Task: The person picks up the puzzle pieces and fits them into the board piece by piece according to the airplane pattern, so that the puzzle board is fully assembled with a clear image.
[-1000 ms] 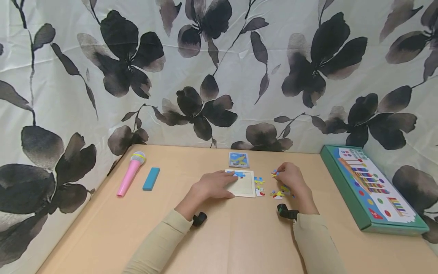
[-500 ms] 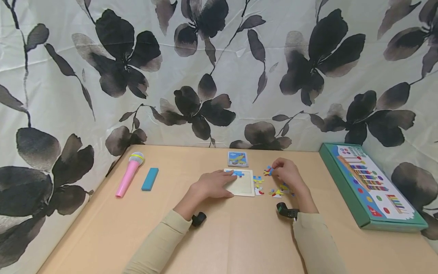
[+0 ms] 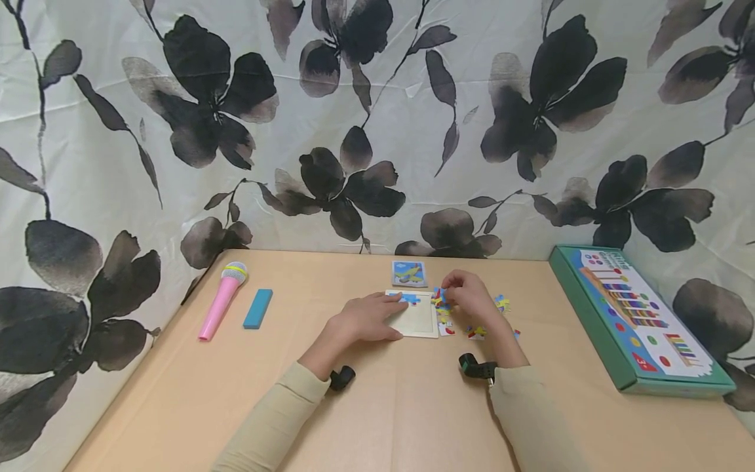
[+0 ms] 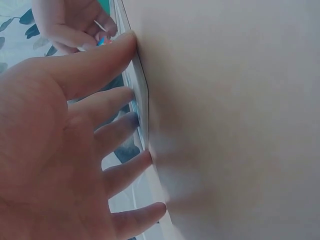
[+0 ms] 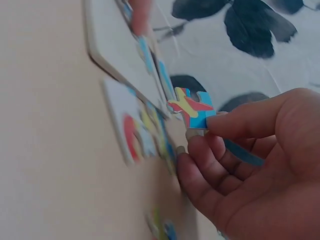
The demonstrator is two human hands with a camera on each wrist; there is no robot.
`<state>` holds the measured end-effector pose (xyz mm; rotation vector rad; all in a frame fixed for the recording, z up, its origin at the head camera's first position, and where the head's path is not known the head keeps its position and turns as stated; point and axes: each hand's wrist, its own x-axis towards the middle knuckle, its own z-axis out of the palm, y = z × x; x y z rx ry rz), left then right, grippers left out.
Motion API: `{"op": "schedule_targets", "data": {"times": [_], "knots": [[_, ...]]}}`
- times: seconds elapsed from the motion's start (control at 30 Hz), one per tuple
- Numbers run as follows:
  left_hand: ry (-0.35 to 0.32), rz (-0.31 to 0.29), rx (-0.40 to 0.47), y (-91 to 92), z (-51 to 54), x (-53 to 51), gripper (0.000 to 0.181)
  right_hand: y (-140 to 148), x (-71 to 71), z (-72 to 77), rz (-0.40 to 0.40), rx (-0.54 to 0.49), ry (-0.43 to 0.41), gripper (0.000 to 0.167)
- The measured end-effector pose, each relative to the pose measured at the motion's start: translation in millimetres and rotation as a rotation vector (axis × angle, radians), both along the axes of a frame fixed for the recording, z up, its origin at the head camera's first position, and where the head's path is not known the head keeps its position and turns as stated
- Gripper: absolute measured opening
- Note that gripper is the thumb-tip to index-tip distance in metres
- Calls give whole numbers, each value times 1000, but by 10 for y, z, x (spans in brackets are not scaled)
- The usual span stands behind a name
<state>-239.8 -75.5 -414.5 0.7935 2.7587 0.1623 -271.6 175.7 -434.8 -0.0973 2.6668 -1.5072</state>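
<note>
Blue, yellow and red, the jigsaw piece (image 5: 192, 109) is pinched at one corner by the right hand (image 3: 472, 295), just beside the pale tray (image 3: 415, 321). Fingers spread apart, the left hand (image 3: 368, 316) rests at the tray's left side. Good handling probably means steadying the tray lightly, leaving the piece's tabs uncovered, and checking its orientation before pressing.

"3+" (image 3: 647, 365) — on the green box (image 3: 655, 321)
</note>
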Motion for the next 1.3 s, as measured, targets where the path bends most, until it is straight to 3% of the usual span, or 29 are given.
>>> {"op": "schedule_targets", "data": {"times": [0.13,0.5,0.77,1.03,1.3], "knots": [[-5,2,-1,5,9,2,69,-132,10,-21,20,6,0,14],[-3,-6,10,3,20,31,69,-375,24,-88,-80,61,-22,10],[-2,-8,12,10,1,11,68,-459,20,-80,-129,162,33,10],[0,-14,4,9,23,15,68,-511,55,-32,-106,167,39,6],[0,-12,8,6,29,28,68,-448,35,-24,-16,244,44,7]]}}
